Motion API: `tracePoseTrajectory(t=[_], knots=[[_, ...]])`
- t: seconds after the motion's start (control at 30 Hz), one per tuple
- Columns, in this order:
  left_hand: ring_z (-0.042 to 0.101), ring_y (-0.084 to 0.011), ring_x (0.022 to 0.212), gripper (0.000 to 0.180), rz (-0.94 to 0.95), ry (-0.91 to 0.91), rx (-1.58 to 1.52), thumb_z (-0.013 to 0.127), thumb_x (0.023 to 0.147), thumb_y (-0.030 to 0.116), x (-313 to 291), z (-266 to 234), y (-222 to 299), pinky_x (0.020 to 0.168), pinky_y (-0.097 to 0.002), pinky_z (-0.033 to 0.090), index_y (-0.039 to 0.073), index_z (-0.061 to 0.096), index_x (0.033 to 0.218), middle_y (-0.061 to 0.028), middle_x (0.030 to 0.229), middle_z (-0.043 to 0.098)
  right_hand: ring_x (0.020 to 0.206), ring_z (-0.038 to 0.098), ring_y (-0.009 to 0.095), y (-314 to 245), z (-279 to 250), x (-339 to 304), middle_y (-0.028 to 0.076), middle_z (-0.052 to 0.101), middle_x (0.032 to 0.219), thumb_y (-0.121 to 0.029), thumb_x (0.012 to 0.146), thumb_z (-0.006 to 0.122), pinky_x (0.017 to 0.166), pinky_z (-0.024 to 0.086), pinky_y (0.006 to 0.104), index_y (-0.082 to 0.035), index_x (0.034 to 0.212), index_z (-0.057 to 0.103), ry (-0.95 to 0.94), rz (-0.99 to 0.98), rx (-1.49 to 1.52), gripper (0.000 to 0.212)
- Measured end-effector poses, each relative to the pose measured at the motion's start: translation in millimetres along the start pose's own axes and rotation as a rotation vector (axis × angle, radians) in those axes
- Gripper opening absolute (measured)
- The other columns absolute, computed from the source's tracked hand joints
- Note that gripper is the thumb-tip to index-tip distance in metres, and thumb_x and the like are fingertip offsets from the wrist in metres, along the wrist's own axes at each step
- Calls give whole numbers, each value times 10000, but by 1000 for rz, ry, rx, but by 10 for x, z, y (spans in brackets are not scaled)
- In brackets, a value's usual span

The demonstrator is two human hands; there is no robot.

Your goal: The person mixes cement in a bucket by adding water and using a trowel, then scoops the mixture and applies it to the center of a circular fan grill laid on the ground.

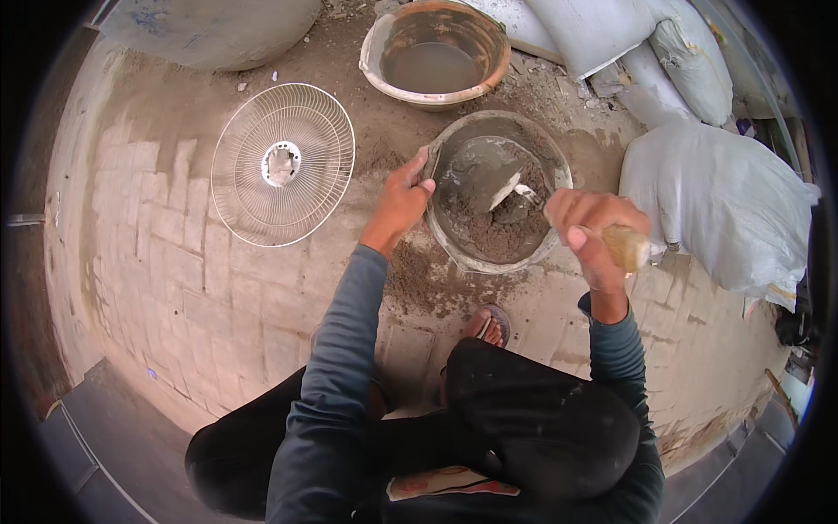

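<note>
A round grey tub (442,234) stands on the ground in front of me, with wet grey mortar (467,179) in it and drier, crumbly mix toward its near side. My left hand (401,201) is closed on the tub's left rim, thumb toward the inside. My right hand (598,227), at the tub's right edge, grips a trowel (630,248) by its pale wooden handle. The trowel's light-coloured blade lies in the middle of the mortar, partly sunk in it. The hand hides the part of the tool between blade and handle.
Beyond the tub sits an orange-brown bucket (497,65) with murky grey water. A white wire fan guard (327,196) lies to the left on the paving (175,297). Full white sacks (716,201) line the right and back. A large grey rounded object (209,31) stands far left.
</note>
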State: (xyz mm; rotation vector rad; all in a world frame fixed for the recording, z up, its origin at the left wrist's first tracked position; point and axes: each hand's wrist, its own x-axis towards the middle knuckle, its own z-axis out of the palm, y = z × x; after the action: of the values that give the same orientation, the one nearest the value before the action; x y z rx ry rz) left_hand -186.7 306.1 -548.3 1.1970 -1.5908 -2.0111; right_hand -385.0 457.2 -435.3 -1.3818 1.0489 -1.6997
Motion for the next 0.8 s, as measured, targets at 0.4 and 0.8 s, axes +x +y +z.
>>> tracePoseTrajectory(t=[0.4, 0.8], knots=[[634, -147, 768, 583, -29, -21, 17, 500, 981, 67, -3, 28, 77, 492, -307, 534, 59, 349, 1544, -134, 1196, 633, 606, 499, 158, 223, -69, -234, 63, 577, 684, 81, 863, 604, 571, 425, 325, -31, 728, 523, 123, 70, -265, 193], [616, -194, 996, 531, -14, 179, -14, 599, 938, 109, -79, 88, -187, 917, -324, 486, 26, 494, 1451, -123, 1301, 610, 753, 589, 164, -122, -92, -16, 45, 621, 783, -36, 823, 756, 702, 470, 313, -17, 791, 657, 45, 293, -647, 106]])
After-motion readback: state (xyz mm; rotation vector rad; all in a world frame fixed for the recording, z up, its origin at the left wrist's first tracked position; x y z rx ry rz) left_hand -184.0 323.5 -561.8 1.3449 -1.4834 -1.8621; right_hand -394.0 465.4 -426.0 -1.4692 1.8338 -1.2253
